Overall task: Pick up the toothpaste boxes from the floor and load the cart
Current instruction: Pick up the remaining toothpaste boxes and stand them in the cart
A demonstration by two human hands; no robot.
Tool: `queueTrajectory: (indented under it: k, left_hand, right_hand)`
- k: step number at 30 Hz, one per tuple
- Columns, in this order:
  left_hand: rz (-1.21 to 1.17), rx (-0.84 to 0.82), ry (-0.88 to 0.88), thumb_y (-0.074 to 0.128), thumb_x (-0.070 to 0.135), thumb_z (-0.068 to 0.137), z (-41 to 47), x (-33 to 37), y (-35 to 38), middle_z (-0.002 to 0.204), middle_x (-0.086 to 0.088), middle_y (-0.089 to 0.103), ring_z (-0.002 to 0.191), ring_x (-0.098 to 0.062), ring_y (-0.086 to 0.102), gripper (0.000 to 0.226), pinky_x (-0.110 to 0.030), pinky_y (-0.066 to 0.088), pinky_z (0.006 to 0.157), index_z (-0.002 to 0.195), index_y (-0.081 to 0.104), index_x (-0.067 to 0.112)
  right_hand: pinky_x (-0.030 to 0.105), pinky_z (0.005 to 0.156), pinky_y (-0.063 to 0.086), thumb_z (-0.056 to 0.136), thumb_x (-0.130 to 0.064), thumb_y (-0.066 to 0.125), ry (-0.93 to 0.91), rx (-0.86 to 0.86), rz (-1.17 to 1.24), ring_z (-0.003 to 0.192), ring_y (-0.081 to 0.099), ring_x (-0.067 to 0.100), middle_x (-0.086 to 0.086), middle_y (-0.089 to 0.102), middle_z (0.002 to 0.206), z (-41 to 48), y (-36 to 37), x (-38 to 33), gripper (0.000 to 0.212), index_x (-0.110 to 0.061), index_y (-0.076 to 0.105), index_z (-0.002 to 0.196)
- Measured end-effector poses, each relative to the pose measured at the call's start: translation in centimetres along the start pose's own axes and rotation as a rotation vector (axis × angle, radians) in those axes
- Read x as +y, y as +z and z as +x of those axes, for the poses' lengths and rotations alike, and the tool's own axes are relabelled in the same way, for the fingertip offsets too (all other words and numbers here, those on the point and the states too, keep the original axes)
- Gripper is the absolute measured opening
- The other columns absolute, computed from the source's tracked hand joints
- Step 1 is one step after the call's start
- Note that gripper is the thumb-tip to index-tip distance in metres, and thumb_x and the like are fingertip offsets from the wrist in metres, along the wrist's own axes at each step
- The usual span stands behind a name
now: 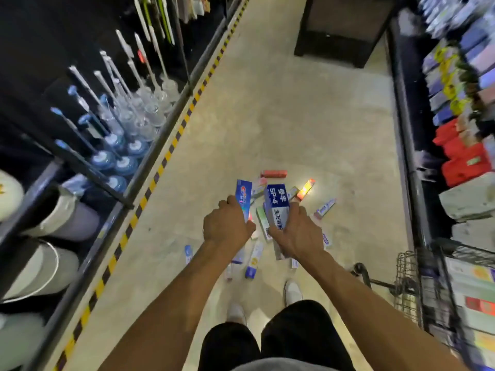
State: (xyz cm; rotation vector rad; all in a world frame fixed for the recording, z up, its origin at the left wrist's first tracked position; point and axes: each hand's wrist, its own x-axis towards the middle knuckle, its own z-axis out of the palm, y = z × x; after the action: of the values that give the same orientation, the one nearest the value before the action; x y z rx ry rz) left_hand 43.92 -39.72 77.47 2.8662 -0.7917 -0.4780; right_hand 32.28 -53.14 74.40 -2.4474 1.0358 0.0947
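My left hand [226, 226] grips a blue toothpaste box [243, 198] held upright above the floor. My right hand [297, 231] grips a blue and white box marked SP-4 [277, 203], with more boxes under it. Several toothpaste boxes lie scattered on the floor below, among them a red box [273, 173], an orange box [306, 189] and a white and blue box [254, 259]. The wire cart [409, 285] stands at the lower right, with boxes stacked in it.
Shelves with toilet brushes [120, 124] and bins [32, 266] line the left, edged by a yellow-black floor stripe [150, 188]. Shelves of boxed goods [460, 145] run along the right. A dark stand [345, 30] blocks the far aisle. My feet [293, 291] stand near the boxes.
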Motion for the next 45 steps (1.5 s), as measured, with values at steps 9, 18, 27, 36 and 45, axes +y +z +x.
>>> queueTrajectory:
  k: [9, 18, 27, 36, 45]
  left_hand:
    - [0.031, -0.024, 0.327, 0.066, 0.061, 0.081, -1.7, 11.7, -6.1, 0.119, -0.006, 0.061, 0.102, -0.028, 0.065, 0.070, -0.035, 0.052, 0.081, 0.128, 0.045, 0.014]
    - [0.112, -0.048, 0.649, 0.062, 0.059, 0.083, -6.3, 28.4, -5.0, 0.113, -0.005, 0.060, 0.101, -0.028, 0.064, 0.056, -0.031, 0.042, 0.071, 0.117, 0.050, 0.016]
    - [0.139, -0.104, 0.888, 0.061, 0.056, 0.076, -13.1, 45.6, 0.7, 0.098, -0.002, 0.062, 0.087, -0.028, 0.065, 0.044, -0.032, 0.051, 0.073, 0.100, 0.049, 0.021]
    - [0.260, -0.172, 1.080, 0.059, 0.054, 0.083, -17.8, 56.7, 8.2, 0.099, 0.000, 0.062, 0.091, -0.025, 0.065, 0.039, -0.032, 0.049, 0.073, 0.102, 0.048, 0.022]
    - [0.427, -0.387, 1.159, 0.063, 0.052, 0.083, -15.2, 67.2, 18.0, 0.102, -0.002, 0.061, 0.097, -0.027, 0.065, 0.040, -0.033, 0.048, 0.079, 0.106, 0.049, 0.022]
  right_hand:
    - [0.038, 0.071, 0.049, 0.084, -0.069, 0.057, 0.245, 0.242, 0.004, 0.096, 0.066, 0.034, 0.007, 0.055, 0.118, -5.5, -12.8, 6.1, 0.075, -0.013, 0.039, 0.131]
    - [0.041, 0.079, 0.050, 0.085, -0.063, 0.061, 0.533, 0.388, 0.099, 0.101, 0.064, 0.033, 0.010, 0.052, 0.121, -12.1, -20.7, 19.1, 0.071, -0.013, 0.038, 0.130]
    - [0.040, 0.077, 0.046, 0.087, -0.064, 0.057, 0.812, 0.449, 0.164, 0.108, 0.063, 0.033, 0.010, 0.052, 0.128, -20.7, -24.4, 34.1, 0.073, -0.014, 0.035, 0.136]
    - [0.037, 0.073, 0.052, 0.083, -0.067, 0.060, 1.105, 0.467, 0.364, 0.095, 0.065, 0.028, 0.007, 0.051, 0.119, -27.6, -22.5, 45.4, 0.075, -0.014, 0.036, 0.132]
    - [0.036, 0.059, 0.044, 0.095, -0.070, 0.042, 1.397, 0.491, 0.493, 0.083, 0.061, 0.026, 0.008, 0.051, 0.121, -26.1, -18.1, 53.4, 0.075, -0.010, 0.032, 0.139]
